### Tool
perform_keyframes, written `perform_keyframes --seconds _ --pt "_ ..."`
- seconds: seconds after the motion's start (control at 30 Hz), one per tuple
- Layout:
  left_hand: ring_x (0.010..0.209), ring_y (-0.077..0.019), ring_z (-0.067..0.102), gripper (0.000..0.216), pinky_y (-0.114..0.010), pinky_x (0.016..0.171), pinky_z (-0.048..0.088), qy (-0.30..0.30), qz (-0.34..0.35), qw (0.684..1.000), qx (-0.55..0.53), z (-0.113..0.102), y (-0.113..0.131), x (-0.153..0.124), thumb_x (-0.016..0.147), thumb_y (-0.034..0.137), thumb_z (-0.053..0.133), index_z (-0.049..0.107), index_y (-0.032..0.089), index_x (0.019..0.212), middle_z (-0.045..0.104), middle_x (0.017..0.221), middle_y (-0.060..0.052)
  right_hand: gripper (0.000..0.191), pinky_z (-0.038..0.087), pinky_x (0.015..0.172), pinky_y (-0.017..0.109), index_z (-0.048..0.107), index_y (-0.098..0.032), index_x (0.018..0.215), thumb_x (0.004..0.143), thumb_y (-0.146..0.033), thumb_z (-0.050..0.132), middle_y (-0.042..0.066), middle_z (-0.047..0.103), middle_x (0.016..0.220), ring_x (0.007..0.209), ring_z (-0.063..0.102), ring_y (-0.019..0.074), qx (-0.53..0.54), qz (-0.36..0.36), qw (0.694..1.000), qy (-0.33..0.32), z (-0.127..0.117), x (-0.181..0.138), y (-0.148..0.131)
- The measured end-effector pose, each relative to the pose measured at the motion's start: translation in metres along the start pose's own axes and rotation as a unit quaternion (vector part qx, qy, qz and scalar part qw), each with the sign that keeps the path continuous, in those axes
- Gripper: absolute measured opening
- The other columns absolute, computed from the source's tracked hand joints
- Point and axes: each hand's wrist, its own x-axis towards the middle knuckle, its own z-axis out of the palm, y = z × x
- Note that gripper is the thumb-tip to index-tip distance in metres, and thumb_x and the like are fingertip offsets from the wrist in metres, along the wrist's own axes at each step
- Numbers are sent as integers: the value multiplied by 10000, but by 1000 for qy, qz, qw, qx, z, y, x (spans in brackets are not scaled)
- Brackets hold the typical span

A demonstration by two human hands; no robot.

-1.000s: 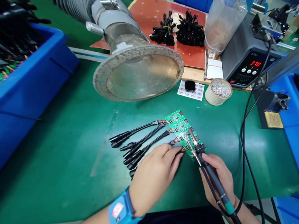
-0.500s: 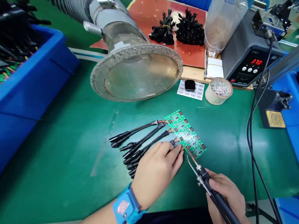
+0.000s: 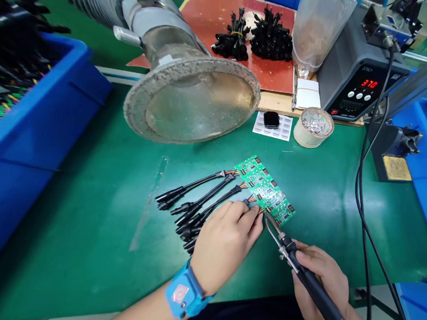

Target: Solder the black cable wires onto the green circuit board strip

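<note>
A green circuit board point(image 3: 266, 188) lies on the green mat, with several black cable connectors point(image 3: 194, 198) fanning out to its left. My left hand point(image 3: 223, 242), wearing a blue wrist strap point(image 3: 184, 292), pinches a cable's wires at the board's near corner. In my right hand point(image 3: 320, 283) is a soldering iron point(image 3: 301, 268); its tip touches the board's near edge right beside my left fingertips.
A large fume-extraction funnel point(image 3: 191, 99) hangs over the mat behind the board. A soldering station point(image 3: 359, 83) reading 370, a tape roll holding solder bits point(image 3: 313, 127) and an iron stand point(image 3: 393, 151) sit at right. Blue bins point(image 3: 21, 140) flank both sides. Bundled black connectors point(image 3: 260, 40) lie at the back.
My right hand pulled the iron back from over the middle of the board toward me; its tip now rests at the board's near edge. My left hand has barely moved.
</note>
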Motion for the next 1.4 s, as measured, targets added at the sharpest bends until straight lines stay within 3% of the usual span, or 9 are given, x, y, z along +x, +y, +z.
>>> perform_keyframes --seconds 0.53,0.73,0.87,1.0,1.1,1.3,1.4 --pt "635 -180 477 202 -318 575 452 8 -6 1000 2 0 3 1 877 245 513 668 127 825 528 680 -46 389 616 738 397 557 -179 1150 785 -46 538 68 702 833 746 706 230 19 16 1000 10 -2 5 -4" --pt "651 -184 494 182 -318 585 460 8 -8 1000 1 0 3 0 866 244 535 664 123 822 546 695 -52 242 604 688 317 599 -197 1051 844 -89 535 47 691 782 774 694 191 83 141 981 103 2 9 -5" --pt "660 -185 513 177 -323 595 474 5 -7 1000 -9 0 0 -3 876 241 521 654 126 853 559 707 -55 190 585 610 254 586 -199 1043 859 -155 565 50 686 838 779 689 174 117 222 961 119 12 19 0" --pt "762 -186 574 157 -332 685 513 7 3 994 -109 -1 -8 -3 874 226 539 617 142 980 615 806 -63 219 560 600 213 571 -215 1070 858 -160 565 49 668 889 855 666 165 129 225 961 94 21 19 7" --pt "775 -171 590 96 -319 711 521 -9 34 982 -185 -2 -15 1 867 200 547 619 158 916 632 827 -51 261 546 613 200 561 -229 1091 847 -137 574 44 648 932 889 649 156 135 222 963 77 25 13 11" --pt "717 -184 596 157 -336 664 532 -40 28 984 -173 -3 -16 8 867 212 518 658 145 847 601 755 -55 268 561 658 237 566 -222 1078 837 -105 562 46 646 908 859 652 158 126 200 969 72 19 11 8" --pt "729 -200 598 155 -354 667 538 -39 2 986 -164 -2 -14 7 847 217 539 673 140 849 597 756 -65 281 572 767 324 576 -220 1059 834 -60 525 41 662 846 853 661 173 126 151 978 72 9 8 3"
